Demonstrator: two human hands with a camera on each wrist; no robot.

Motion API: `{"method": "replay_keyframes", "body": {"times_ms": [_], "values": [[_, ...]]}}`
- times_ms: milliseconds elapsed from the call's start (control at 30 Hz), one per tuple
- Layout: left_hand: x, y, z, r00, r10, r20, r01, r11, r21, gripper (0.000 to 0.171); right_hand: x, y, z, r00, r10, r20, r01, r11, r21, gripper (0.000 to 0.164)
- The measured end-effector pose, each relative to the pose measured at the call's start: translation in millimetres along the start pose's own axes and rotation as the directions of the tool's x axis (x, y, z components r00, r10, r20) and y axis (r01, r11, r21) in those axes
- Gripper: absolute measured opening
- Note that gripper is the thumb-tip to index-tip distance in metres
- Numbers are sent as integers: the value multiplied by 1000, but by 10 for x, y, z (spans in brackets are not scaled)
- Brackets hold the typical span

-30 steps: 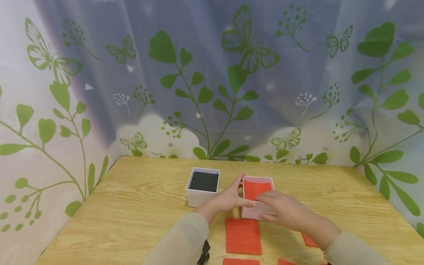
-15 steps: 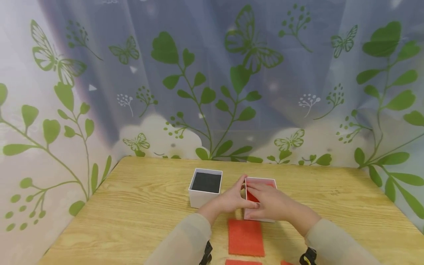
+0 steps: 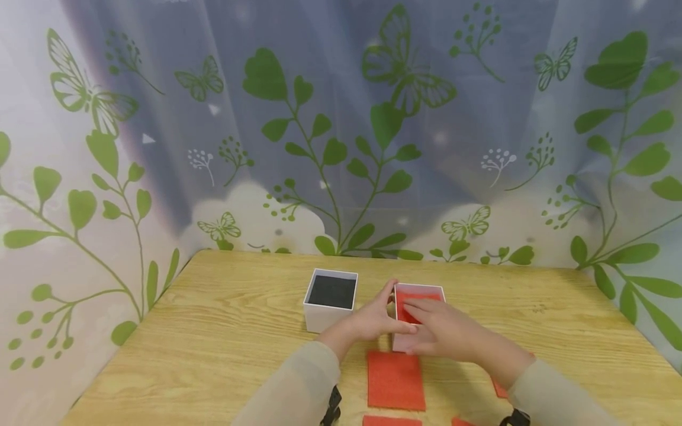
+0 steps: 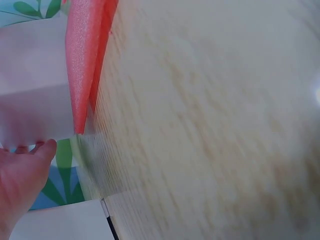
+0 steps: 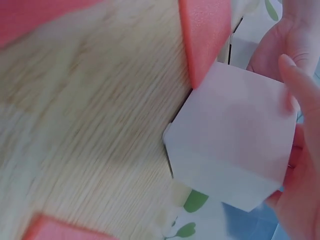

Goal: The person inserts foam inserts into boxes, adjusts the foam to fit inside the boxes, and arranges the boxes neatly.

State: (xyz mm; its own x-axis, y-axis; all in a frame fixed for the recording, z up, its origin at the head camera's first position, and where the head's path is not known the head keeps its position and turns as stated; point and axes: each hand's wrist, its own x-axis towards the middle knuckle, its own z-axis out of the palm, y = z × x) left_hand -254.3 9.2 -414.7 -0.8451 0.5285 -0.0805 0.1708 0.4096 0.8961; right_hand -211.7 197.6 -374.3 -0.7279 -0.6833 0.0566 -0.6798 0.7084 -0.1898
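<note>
while the left hand [image 3: 372, 319] grips a white box [image 5: 230, 125], the right hand [image 3: 442, 331] reaches over its red sheet [image 3: 404, 313]

with its thumb on the front wall and a finger at the back left corner, the left hand grasps the white box, which stands on the wooden table [image 3: 224, 313]. the right hand's fingers are outstretched, not clenched, touching the red sheet inside. just to the left is a second white box [image 3: 322, 319] with a black sheet [image 3: 333, 291] in it. a red square [image 3: 395, 381] lies flat just in front of the grasped box, more red pieces [image 3: 392, 421] nearer the person. behind hangs a curtain [image 3: 224, 118] printed with leaves and butterflies.
</note>
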Motion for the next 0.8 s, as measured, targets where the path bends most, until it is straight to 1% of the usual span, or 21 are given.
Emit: {"method": "replay_keyframes", "body": {"times_ms": [167, 367, 500, 667, 800], "values": [[-4, 5, -7, 1000, -22, -10, 22, 1000, 15, 106, -110, 12, -34, 1000, 22, 7, -22, 1000, -21, 74], [-6, 6, 2, 999, -36, -12, 36, 999, 15, 106, -273, -7, -80, 1000, 15, -2, -15, 1000, 7, 73], [-7, 12, 6, 999, -44, -9, 44, 999, 6, 107, -377, -12, -125, 999, 25, -36, -24, 999, 25, 72], [-9, 31, 11, 999, -50, -13, 50, 999, -4, 107, -509, 36, -168, 996, 48, -80, -47, 999, 9, 71], [-14, 33, 9, 999, -49, -21, 49, 999, -13, 106, -594, 99, -186, 994, 69, -88, -68, 998, 12, 70]]}}
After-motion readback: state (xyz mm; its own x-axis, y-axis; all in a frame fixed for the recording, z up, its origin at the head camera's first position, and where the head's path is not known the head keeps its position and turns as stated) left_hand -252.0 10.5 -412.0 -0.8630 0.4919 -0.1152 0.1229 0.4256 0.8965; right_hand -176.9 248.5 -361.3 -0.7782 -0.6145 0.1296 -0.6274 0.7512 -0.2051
